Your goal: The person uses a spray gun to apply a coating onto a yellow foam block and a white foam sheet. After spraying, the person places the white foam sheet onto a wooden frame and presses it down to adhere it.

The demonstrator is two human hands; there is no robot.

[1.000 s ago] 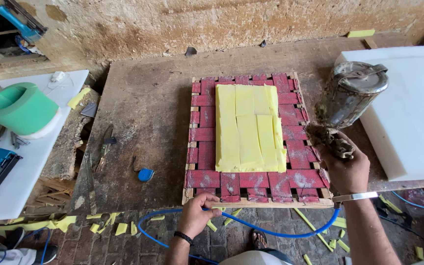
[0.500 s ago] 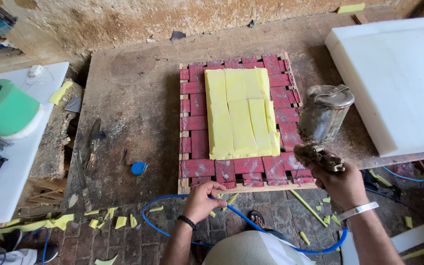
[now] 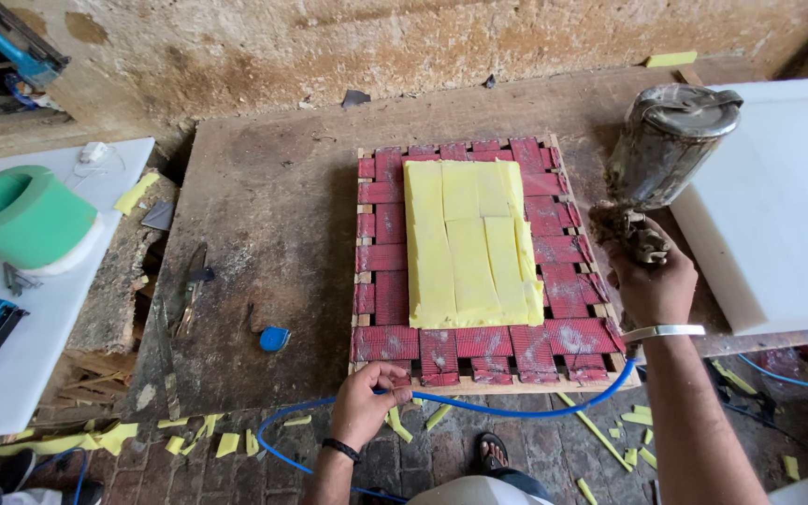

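Spray gun (image 3: 652, 178) in the closed right hand (image 3: 652, 285) had swung off the webbed frame (image 3: 479, 266) to its right edge, while the left hand (image 3: 371, 397) pinched the near rail.

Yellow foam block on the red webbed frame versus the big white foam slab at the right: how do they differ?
The yellow foam block is pieced from several strips; the white foam slab looks like one smooth piece. The yellow block lies on the red webbed wooden frame; the white slab rests at the bench's right edge, overhanging it. The yellow block looks smaller. Both lie flat and are rectangular.
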